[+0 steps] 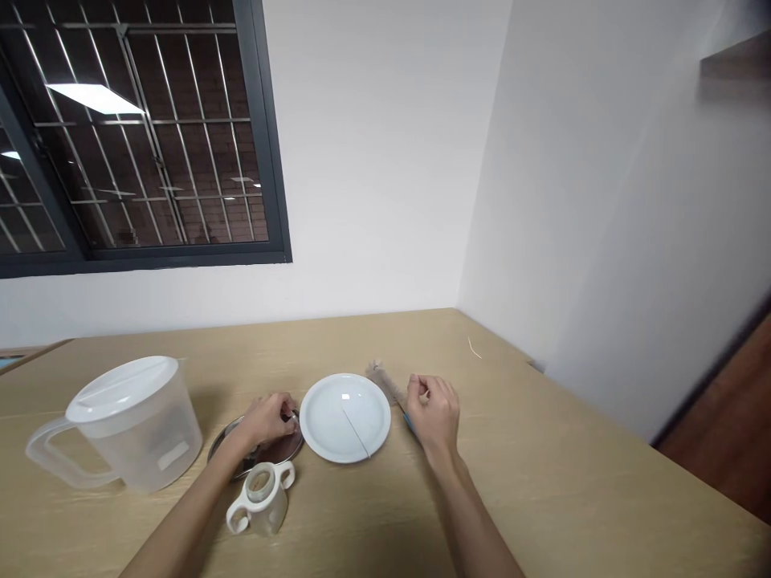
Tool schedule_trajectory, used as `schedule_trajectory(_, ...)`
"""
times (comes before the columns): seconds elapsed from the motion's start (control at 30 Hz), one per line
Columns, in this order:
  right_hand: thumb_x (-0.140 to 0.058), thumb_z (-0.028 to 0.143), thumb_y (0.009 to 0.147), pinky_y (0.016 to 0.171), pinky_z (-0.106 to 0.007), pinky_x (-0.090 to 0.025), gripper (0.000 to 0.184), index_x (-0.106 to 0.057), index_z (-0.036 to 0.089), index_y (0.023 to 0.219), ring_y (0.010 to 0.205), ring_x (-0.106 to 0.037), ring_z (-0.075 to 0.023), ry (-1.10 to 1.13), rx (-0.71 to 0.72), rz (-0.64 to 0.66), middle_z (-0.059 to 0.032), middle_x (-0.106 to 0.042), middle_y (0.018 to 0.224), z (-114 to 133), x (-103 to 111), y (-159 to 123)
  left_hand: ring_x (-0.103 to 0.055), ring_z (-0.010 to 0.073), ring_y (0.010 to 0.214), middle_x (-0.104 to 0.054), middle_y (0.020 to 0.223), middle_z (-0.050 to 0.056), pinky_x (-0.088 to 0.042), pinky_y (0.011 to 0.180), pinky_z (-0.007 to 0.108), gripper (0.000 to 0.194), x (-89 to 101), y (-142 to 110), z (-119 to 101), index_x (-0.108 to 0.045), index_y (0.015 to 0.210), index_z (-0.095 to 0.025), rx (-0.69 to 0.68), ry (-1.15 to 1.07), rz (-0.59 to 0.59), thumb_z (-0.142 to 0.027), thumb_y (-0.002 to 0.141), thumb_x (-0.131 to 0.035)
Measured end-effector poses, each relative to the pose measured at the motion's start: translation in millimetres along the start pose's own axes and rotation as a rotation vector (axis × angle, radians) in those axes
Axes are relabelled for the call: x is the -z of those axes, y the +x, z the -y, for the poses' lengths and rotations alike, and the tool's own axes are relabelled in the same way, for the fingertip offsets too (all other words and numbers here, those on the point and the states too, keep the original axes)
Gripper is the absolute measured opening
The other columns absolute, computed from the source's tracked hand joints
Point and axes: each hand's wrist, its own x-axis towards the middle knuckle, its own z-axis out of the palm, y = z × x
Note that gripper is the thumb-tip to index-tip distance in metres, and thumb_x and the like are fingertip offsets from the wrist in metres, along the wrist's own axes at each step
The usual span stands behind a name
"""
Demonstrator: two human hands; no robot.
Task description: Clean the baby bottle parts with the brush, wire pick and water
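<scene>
My left hand (271,419) is over a round metal tray (218,446), its fingers curled into a pinch close to the white plate's left rim. Whatever it may grip is too small or hidden to name. Across the white plate (325,433) lies a thin, wire-like stick (356,433) reaching the front rim. My right hand (434,409) is closed, thumb against fingers, to the right of a bottle brush (385,383). The brush's blue handle runs towards this hand's wrist; whether the hand touches it, or holds anything, I cannot tell.
In front of the tray stands an uncapped baby bottle with two white handles (260,502). A lidded plastic pitcher (144,433) is at the left. A thin pale strand (475,348) lies at the table's back right. Walls border the wooden table (542,498) behind and right.
</scene>
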Motion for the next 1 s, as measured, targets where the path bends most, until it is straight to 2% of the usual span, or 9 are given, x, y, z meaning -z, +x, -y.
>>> schedule_trajectory(0.37, -0.050, 0.026, 0.092, 0.071, -0.032, -0.038, 0.023, -0.055, 0.019, 0.070, 0.067, -0.052, -0.0181, -0.005, 0.011, 0.003, -0.0008, -0.054, 0.063, 0.7, -1.4, -1.4, -0.064, 0.0199, 0.077, -0.071, 0.083, 0.002, -0.040, 0.064, 0.025, 0.025, -8.2, 0.5, 6.2, -0.069, 0.086, -0.020, -0.002, -0.059, -0.013, -0.031, 0.064, -0.063)
schedule_trajectory(0.63, -0.050, 0.025, 0.092, 0.071, -0.031, -0.038, 0.023, -0.055, 0.019, 0.070, 0.067, -0.052, -0.0179, -0.009, 0.015, 0.005, -0.0005, -0.053, 0.063, 1.0, -2.3, -0.8, -0.062, 0.0190, 0.073, -0.069, 0.077, 0.001, -0.039, 0.061, 0.025, 0.019, -9.0, -2.7, 7.3, -0.065, 0.077, -0.020, 0.008, -0.069, -0.083, -0.029, 0.061, -0.063)
schedule_trajectory(0.73, -0.050, 0.025, 0.092, 0.071, -0.031, -0.038, 0.023, -0.055, 0.019, 0.070, 0.066, -0.052, -0.0178, -0.016, 0.017, 0.006, -0.0005, -0.053, 0.063, 0.4, -2.2, -1.1, -0.061, 0.0182, 0.070, -0.068, 0.074, 0.001, -0.039, 0.060, 0.025, 0.018, -5.9, -6.7, 10.1, -0.064, 0.077, -0.019, 0.037, -0.080, -0.128, -0.031, 0.063, -0.062)
schedule_trajectory(0.83, -0.050, 0.026, 0.092, 0.070, -0.031, -0.038, 0.023, -0.055, 0.019, 0.070, 0.066, -0.051, -0.0177, -0.017, 0.015, 0.004, -0.0005, -0.054, 0.063, 0.2, -1.7, -1.3, -0.063, 0.0179, 0.073, -0.070, 0.079, 0.001, -0.043, 0.063, 0.025, 0.022, 1.8, -15.1, 14.5, -0.065, 0.084, -0.019, 0.059, -0.103, -0.190, -0.033, 0.068, -0.060)
schedule_trajectory(1.0, -0.050, 0.027, 0.092, 0.071, -0.031, -0.038, 0.024, -0.055, 0.019, 0.069, 0.066, -0.051, -0.0179, -0.005, 0.016, 0.003, -0.0007, -0.053, 0.062, 1.2, -1.2, -0.7, -0.065, 0.0176, 0.075, -0.073, 0.089, 0.003, -0.050, 0.071, 0.026, 0.033, 17.2, -36.9, 23.8, -0.068, 0.097, -0.019, 0.080, -0.267, -0.358, -0.037, 0.071, -0.063)
